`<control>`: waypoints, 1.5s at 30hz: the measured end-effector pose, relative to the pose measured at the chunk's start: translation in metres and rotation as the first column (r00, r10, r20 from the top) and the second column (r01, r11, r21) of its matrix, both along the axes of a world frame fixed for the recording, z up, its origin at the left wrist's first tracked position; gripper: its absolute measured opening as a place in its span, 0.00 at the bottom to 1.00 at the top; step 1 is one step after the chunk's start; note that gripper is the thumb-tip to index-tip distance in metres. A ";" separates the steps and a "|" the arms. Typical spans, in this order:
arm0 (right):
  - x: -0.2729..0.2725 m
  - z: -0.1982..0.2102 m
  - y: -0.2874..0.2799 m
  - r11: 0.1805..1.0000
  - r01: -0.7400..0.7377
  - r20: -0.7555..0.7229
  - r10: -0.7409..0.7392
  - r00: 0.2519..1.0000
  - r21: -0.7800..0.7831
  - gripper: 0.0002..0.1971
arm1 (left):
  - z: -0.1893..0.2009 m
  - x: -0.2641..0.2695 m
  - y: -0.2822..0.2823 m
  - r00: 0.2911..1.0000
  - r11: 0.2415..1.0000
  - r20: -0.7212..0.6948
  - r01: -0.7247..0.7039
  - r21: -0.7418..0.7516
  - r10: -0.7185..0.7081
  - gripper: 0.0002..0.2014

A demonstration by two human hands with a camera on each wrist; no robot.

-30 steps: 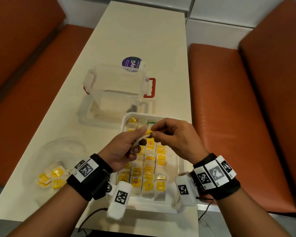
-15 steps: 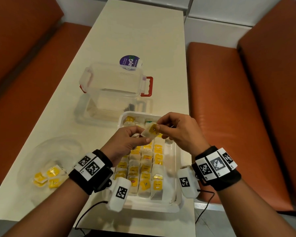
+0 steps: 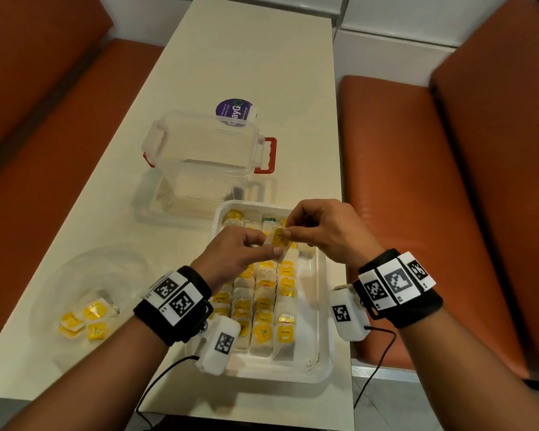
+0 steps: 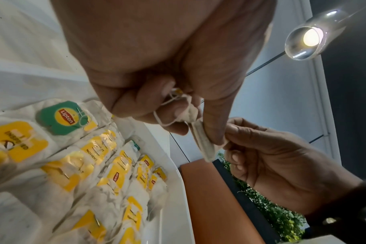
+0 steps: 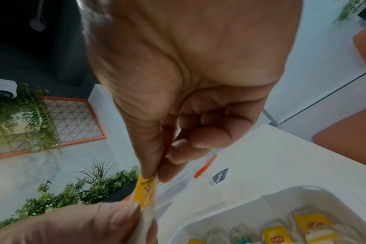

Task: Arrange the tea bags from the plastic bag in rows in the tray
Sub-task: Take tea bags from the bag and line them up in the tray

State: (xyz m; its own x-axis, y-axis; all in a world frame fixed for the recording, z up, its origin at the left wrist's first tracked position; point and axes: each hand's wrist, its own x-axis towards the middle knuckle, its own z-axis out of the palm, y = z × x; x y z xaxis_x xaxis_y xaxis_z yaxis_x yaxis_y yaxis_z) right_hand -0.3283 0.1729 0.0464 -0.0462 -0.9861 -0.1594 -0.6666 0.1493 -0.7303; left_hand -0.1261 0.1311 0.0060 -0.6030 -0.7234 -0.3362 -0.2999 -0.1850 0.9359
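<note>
Hands are meeting above the far end of the white rectangular plastic tray (image 3: 322, 306): the left hand (image 3: 231, 256) is pinching the lower part of a white paper tea bag with a yellow tag (image 3: 279, 244), while the right hand (image 3: 327, 234) is pinching its upper end. The bag's long axis is tilting between them. Directly beneath, rows of tea bags are filling the tray, with free space lying under the right hand. Left of the left wrist, a crumpled clear plastic bag (image 3: 100, 275) is holding a few more.
</note>
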 end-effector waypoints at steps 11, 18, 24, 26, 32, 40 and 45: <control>-0.024 -0.013 -0.001 0.999 0.045 -0.157 -0.041 0.987 0.023 0.06 | -0.007 0.014 -0.005 0.977 0.985 0.123 -0.170 -0.042 0.173 0.10; -0.035 -0.032 0.004 0.957 -0.006 -0.468 0.147 0.872 0.289 0.04 | 0.001 0.029 0.000 0.968 0.960 0.081 -0.247 0.132 0.238 0.09; -0.030 -0.054 -0.009 0.962 -0.017 -0.655 0.199 0.729 0.273 0.01 | 0.004 0.035 0.003 0.954 0.931 0.073 -0.299 0.211 0.289 0.18; -0.027 -0.060 -0.011 0.967 -0.019 -0.697 0.197 0.690 0.255 0.03 | 0.003 0.041 0.001 0.956 0.941 0.080 -0.294 0.166 0.284 0.21; -0.027 -0.073 -0.016 0.977 -0.008 -0.720 0.162 0.675 0.212 0.06 | 0.000 0.051 -0.004 0.955 0.948 0.090 -0.292 0.125 0.282 0.23; -0.027 -0.074 -0.018 0.975 -0.005 -0.722 0.168 0.671 0.222 0.06 | -0.002 0.047 -0.004 0.969 0.959 0.075 -0.244 0.143 0.235 0.21; -0.024 -0.073 -0.017 0.977 -0.010 -0.715 0.164 0.679 0.215 0.03 | 0.000 0.046 -0.003 0.978 0.965 0.043 -0.209 0.157 0.205 0.22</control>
State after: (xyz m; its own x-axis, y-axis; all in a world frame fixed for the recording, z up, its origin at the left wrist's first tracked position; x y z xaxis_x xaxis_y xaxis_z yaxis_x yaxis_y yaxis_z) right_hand -0.3523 0.1560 -0.0264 -0.1387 -0.9484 -0.2852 -0.9902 0.1378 0.0232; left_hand -0.0805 0.1276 0.0056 -0.4352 -0.7674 -0.4708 -0.2631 -0.3917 0.8817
